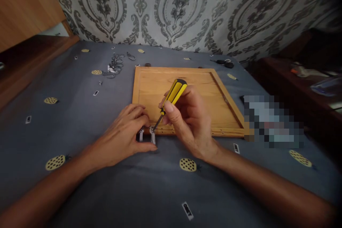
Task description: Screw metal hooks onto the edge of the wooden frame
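Right hand (187, 121) grips screwdriver (172, 96), left hand (125, 135) pinches hinge (146, 135) on pineapple-print cloth (80, 114).

We see a dim, warm-lit scene, dark vignetting swallowing the right corners, wide-angle bending at the edges, slightly soft focus throughout.

yellow screwdriver (171, 98) tilted (tip on hinge (152, 133))

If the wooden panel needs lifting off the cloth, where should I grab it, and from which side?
Probably by the far right corner of the wooden panel, coming in from the right. The near left edge is occupied: the left hand steadies a metal bracket there and the right hand holds the screwdriver on it. The raised rim gives fingers a lip to catch.
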Available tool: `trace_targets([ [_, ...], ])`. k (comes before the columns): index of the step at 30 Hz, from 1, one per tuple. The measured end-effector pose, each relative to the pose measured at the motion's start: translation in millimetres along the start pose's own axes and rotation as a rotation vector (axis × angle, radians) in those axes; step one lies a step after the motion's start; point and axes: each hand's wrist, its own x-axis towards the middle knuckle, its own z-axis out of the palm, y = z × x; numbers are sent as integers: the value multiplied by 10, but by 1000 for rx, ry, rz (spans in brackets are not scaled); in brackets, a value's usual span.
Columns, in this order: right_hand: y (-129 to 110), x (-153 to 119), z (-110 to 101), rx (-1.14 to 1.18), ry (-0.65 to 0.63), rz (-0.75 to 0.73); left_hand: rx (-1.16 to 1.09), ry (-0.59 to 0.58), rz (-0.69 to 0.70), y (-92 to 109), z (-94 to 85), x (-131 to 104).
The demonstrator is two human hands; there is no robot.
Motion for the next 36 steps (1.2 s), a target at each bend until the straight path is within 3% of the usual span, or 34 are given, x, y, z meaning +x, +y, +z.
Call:
trace_targets([
  [17, 21, -1, -16, 13, -63, -90, 9, -32, -62, 44, -30, 9],
  [24, -33, 32, -28, 85, -68, 0, 20, -36, -62, 58, -40, 22],
  [30, -103, 115, -19, 310, -101, 140, 12, -21, -45, 39, -30, 22],
  [36, -135, 144, -24, 401, -154, 144, 10, -23, -31, 44, -45, 23],
])
